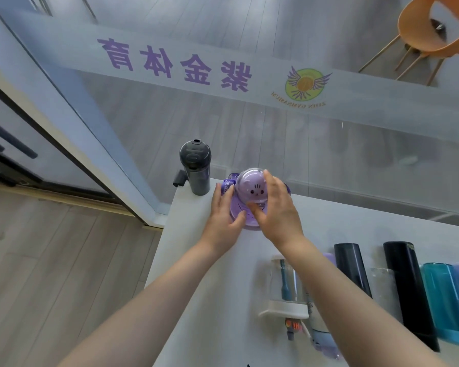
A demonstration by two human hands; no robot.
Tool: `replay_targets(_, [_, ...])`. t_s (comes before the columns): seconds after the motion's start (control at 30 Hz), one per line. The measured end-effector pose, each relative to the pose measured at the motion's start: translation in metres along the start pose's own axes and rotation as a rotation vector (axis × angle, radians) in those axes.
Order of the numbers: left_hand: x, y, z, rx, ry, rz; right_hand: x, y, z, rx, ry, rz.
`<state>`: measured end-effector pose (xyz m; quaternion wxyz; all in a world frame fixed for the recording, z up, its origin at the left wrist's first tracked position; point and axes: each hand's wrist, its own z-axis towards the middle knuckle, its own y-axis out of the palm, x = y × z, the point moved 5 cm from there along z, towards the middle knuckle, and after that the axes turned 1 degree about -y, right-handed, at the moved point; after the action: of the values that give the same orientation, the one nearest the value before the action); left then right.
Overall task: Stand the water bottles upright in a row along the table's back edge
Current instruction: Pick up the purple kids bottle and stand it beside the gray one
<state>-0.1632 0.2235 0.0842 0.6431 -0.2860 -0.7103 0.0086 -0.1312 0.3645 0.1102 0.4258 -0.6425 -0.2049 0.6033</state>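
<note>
Both hands, left hand point(223, 221) and right hand point(278, 210), curl their fingers around the purple bottle point(249, 193), upright near the surface's point(196, 260) back-left corner. A dark grey bottle point(195, 168) stands just beside it at that corner.

2 bottles stand upright — a dark grey bottle point(195, 168) just left of the fingers, a purple bottle point(250, 193) between them. About 6 more lie flat near the wrist — exact count unclear. 1 orange chair point(432, 30).

Purple bottle point(245, 200) upright, back edge
</note>
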Motion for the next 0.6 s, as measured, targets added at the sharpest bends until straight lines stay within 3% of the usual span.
replay_targets(0.6, [-0.005, -0.012, 0.042, -0.007, 0.193, 0.111, -0.001, 0.008, 0.022, 0.114, 0.012, 0.054])
